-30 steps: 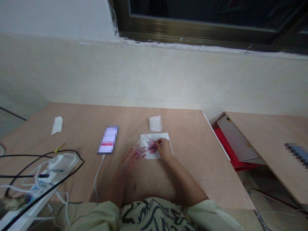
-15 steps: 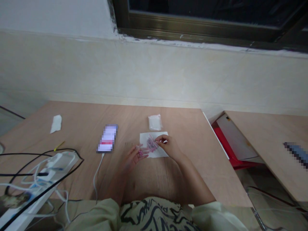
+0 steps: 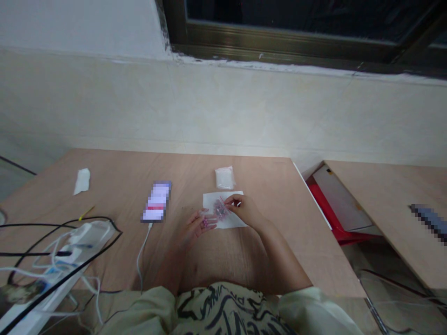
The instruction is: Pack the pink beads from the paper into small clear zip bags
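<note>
My left hand is turned palm up beside the white paper, its fingers spread. It holds a few small pink beads in a cluster on the palm and fingers. In my right hand, thumb and fingertips pinch the upper edge of a small clear zip bag. Pink and dark purplish bits show through the plastic, too small to name surely. The bag is over a sheet of white paper on the wooden table. Whether the bag's mouth is open I cannot make out.
Behind the paper lies a clear packet with white contents. A phone on a white cable lies to the left, with a scrap of white paper farther off. A white power strip with tangled cables fills the near left.
The bag in my right hand has shifted and tilted slightly, and its contents look more spread. My left hand has moved marginally toward it, still carrying the beads.
</note>
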A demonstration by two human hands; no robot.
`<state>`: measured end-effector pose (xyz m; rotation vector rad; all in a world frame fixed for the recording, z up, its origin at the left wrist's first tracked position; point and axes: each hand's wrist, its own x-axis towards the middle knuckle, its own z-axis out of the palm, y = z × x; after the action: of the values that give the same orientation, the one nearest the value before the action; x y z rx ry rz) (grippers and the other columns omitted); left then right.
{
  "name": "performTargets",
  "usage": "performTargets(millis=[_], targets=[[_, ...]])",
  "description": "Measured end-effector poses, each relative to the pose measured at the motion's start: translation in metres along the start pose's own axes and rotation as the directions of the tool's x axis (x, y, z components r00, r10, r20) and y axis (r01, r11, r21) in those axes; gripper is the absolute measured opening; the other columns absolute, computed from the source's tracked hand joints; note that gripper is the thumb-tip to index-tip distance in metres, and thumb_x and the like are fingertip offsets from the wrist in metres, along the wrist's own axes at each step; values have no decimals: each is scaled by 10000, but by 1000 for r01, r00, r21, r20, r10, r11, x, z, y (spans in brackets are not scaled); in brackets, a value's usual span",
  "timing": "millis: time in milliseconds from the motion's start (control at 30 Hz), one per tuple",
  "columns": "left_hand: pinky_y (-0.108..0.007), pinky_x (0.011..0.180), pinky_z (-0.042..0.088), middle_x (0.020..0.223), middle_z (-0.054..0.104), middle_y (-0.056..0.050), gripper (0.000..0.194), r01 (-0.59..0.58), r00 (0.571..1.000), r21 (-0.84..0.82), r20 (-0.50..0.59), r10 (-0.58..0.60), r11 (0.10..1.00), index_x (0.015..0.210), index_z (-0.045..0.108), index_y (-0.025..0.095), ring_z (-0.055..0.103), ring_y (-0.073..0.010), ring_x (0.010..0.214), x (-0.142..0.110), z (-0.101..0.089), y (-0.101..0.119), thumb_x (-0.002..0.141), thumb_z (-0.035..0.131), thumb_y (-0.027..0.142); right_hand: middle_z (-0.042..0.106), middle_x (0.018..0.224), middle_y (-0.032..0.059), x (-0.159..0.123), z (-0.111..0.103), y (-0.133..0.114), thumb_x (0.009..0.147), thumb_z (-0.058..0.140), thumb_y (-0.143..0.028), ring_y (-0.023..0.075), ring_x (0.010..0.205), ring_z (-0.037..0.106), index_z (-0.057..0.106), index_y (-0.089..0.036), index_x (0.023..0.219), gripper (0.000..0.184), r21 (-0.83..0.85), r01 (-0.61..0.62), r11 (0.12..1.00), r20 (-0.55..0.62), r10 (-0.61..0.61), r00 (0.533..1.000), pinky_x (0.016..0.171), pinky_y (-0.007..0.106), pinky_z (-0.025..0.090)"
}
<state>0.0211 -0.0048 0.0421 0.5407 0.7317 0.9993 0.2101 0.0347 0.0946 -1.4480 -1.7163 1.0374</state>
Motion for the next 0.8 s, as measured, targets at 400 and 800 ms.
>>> performTargets(millis=[400,800], targets=[[-499,978,252,954,662,-98,340,-15,998,-81,65,20,997,1000,547,136,545,-275,1008,-1,0,2,677,576,34,632,681,36,1,-5,1,652,562,-197,115,618,532,627,-136,667,90,67,-19,998,-34,22,999,605,244,409],[-460,1007,245,987,648,-65,371,-6,1000,-55,20,7,998,1014,547,154,530,-265,1032,-8,1,-1,667,573,24,600,622,23,-1,0,14,629,590,-265,97,546,510,615,-114,696,167,279,-111,954,60,98,993,537,236,409]])
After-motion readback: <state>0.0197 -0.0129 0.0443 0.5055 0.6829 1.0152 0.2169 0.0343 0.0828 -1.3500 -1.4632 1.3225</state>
